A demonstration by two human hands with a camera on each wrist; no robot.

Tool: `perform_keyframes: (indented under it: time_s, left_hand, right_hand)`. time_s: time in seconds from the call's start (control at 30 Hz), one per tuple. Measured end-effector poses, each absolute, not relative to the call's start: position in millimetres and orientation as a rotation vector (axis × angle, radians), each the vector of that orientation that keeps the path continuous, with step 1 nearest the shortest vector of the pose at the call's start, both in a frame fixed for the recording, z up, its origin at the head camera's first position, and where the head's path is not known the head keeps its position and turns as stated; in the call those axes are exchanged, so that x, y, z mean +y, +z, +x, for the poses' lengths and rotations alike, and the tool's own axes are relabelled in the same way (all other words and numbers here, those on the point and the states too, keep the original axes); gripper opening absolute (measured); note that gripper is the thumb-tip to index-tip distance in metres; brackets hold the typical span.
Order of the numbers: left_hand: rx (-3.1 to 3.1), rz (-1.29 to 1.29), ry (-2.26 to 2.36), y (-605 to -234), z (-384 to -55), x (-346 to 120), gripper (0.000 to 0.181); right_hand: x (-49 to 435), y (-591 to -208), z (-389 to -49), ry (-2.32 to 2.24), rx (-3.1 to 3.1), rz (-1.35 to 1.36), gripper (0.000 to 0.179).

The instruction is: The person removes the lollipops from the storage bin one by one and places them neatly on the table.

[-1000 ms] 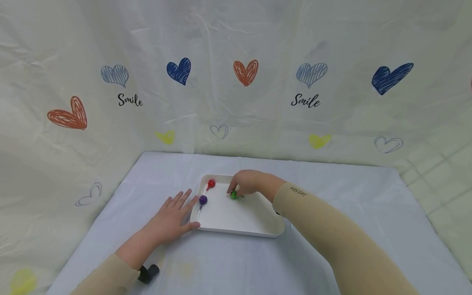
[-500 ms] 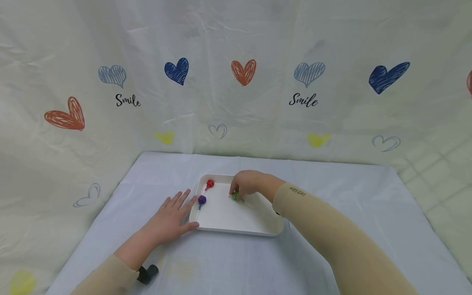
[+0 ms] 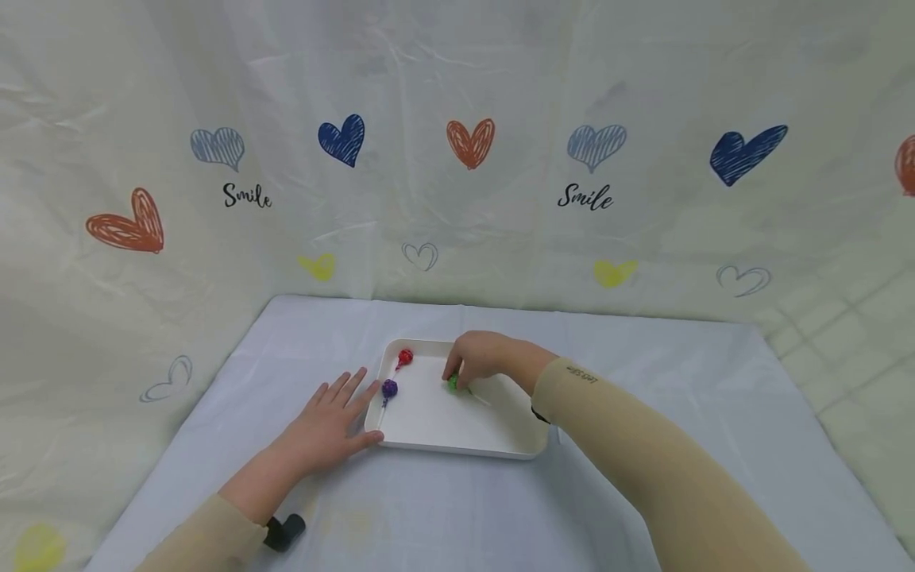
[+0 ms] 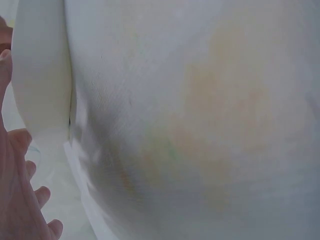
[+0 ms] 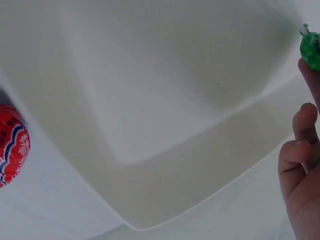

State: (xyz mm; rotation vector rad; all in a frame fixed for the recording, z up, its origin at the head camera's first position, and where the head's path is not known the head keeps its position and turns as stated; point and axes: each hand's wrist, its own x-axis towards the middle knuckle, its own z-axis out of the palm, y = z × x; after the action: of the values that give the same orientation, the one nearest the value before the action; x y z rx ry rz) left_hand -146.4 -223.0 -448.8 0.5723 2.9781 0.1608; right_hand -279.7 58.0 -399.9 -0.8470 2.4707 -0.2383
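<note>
Inside a white tray (image 3: 457,450), my right hand (image 3: 480,356) pinches a green-wrapped lollipop (image 3: 453,383) by its round head. The lollipop's pale stick points toward the tray's near right side. In the right wrist view the green lollipop (image 5: 311,50) shows at a fingertip, partly cut off by the frame. My left hand (image 3: 330,429) lies with spread fingers at the tray's left edge, its thumb and index finger touching or very near the rim. Along the tray's left side lie a red lollipop (image 3: 404,357) and a purple lollipop (image 3: 389,388).
A white cloth covers the table (image 3: 429,516), and a heart-printed sheet (image 3: 500,63) hangs behind it. Outside the tray, the right wrist view shows a round red-wrapped thing (image 5: 11,145), hidden by my right arm in the head view.
The green lollipop has turned slightly under my right fingers, and more of its stick shows now. My left hand keeps its place by the tray; the head view has shifted a little.
</note>
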Motion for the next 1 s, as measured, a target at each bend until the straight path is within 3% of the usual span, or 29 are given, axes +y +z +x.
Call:
perform_keyframes:
  time_s: [0.37,1.0]
  left_hand:
    - [2.981,0.577,0.162,-450,-146,-223,0.088]
    - [3.003,0.607,0.131,-453,-147,-224,0.091]
  right_hand:
    - [76,-386,-280,-0.374,2.493,-0.81,0.022]
    - [153,-364,-269,-0.585,2.606,-0.7,0.029]
